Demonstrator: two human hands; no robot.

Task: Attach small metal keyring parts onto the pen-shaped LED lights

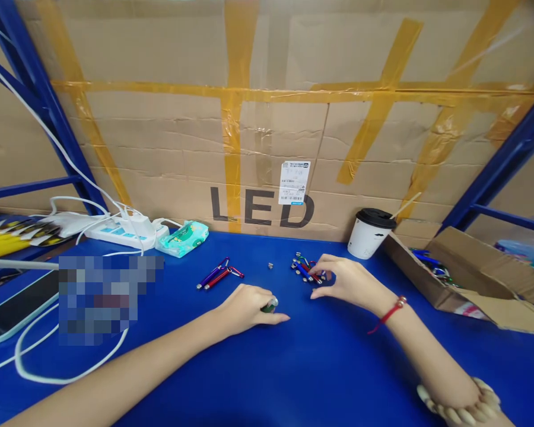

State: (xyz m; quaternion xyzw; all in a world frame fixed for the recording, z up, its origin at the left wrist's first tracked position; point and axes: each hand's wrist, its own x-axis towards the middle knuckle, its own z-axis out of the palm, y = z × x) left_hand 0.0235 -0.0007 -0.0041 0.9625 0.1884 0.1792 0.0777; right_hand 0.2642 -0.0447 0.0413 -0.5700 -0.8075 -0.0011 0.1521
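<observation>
My left hand (pixel 251 309) is closed around a small green keychain flashlight (pixel 270 305), with only its shiny end showing between thumb and fingers. Over a small pile at the centre right, my right hand (pixel 338 280) is open, thumb and fingertips apart. Blue and red keychain flashlights (pixel 303 271) with carabiner clips lie in that pile, partly hidden by the fingers. Small silver round pieces (pixel 293 265), like button cells, are scattered around them. Left of the pile, a purple flashlight (pixel 210 275) and a red flashlight (pixel 218 279) lie side by side on the blue table (pixel 267 379).
A lidded paper cup (pixel 368 234) stands at the back right, beside an open cardboard box (pixel 427 284) holding more clips. A wipes packet (pixel 184 238), power strip (pixel 120 234), white cables and a phone (pixel 22 308) occupy the left. A large taped carton (pixel 173 148) walls the back.
</observation>
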